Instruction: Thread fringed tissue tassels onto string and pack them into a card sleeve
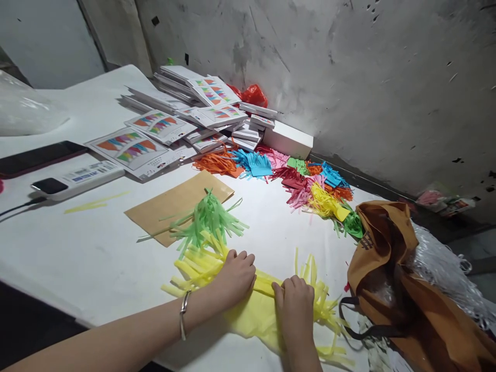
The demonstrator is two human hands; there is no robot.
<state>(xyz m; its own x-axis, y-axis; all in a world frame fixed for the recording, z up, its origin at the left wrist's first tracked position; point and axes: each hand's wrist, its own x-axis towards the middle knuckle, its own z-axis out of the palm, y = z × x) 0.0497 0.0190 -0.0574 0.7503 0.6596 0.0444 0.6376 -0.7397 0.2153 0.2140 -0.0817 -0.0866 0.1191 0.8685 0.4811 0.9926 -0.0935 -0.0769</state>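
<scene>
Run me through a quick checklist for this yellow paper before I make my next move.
1. Both hands on the paper: ok; the left hand and right hand both touch the yellow paper.
2. Firm grip: cannot tell; the left fingertips are mostly hidden.
3. Yellow strips straight: not ok; they splay unevenly at both ends.
4. Green fringe apart from the yellow: cannot tell; their strips meet in view, but contact is unclear.
5. Phone away from the paper: ok; it lies at the far left of the table.
</scene>
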